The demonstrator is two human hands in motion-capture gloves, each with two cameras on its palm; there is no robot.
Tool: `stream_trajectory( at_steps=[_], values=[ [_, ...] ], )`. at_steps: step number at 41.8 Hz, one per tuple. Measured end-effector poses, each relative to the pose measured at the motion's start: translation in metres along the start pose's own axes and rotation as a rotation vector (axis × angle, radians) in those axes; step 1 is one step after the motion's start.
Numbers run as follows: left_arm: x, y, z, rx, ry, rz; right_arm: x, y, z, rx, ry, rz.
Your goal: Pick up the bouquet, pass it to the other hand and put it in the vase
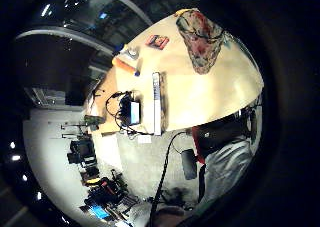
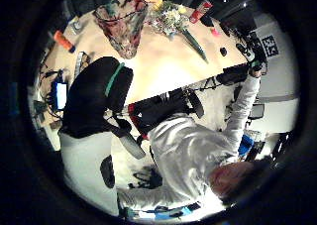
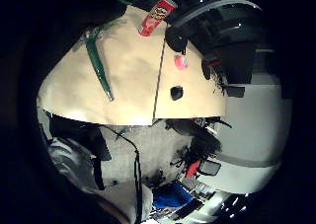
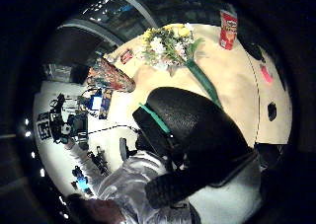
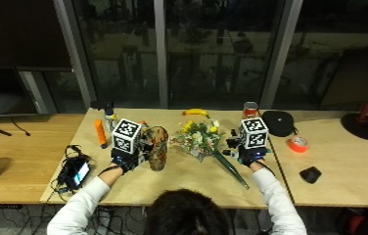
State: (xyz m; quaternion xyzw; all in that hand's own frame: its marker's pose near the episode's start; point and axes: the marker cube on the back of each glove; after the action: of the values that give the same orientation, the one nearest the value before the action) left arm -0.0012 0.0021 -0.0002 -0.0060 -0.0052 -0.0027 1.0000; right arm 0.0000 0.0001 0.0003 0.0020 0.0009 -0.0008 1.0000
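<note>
Wooden table [image 5: 171, 188]: bouquet [image 5: 205, 138] lying flat, stems toward person; fingers' state unclear.

Both forearms fwd. Left hand [image 5: 125, 161] & right hand [image 5: 248, 153] raised, well apart; fingers not visible.

Pretty dim room, looks like night outside. Tall dark windows [image 5: 171, 51] run across 12 o'clock, a dark screen [image 5: 14, 49] sits at 10 o'clock, and the long wooden table [image 5: 340, 171] stretches from 9 to 3 o'clock.
</note>
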Motion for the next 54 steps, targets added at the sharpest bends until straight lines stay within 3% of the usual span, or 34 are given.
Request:
stream_trajectory(
  at_steps=[6,11,19,27,37,47,54],
  values=[
    [-0.010,0.022,-0.007,-0.085,-0.060,-0.045,0.001,0.003,0.006,0.040,0.004,-0.017],
    [-0.006,0.031,-0.014,-0.063,-0.013,-0.043,0.006,0.006,0.013,0.023,-0.023,-0.027],
    [0.002,0.019,-0.002,-0.069,0.045,0.002,0.006,-0.001,0.015,-0.015,-0.060,-0.029],
    [0.013,0.011,0.011,-0.023,0.167,0.037,0.006,0.010,0.019,-0.112,-0.093,0.090],
    [0.047,-0.004,0.012,0.017,0.200,0.147,0.029,0.017,0.030,-0.122,-0.188,0.234],
    [0.073,-0.012,0.011,0.065,0.118,0.249,0.049,-0.012,0.065,-0.134,-0.275,0.333],
    [0.085,-0.017,0.012,0.088,0.125,0.303,0.047,-0.042,0.116,-0.137,-0.377,0.392]
  ],
)
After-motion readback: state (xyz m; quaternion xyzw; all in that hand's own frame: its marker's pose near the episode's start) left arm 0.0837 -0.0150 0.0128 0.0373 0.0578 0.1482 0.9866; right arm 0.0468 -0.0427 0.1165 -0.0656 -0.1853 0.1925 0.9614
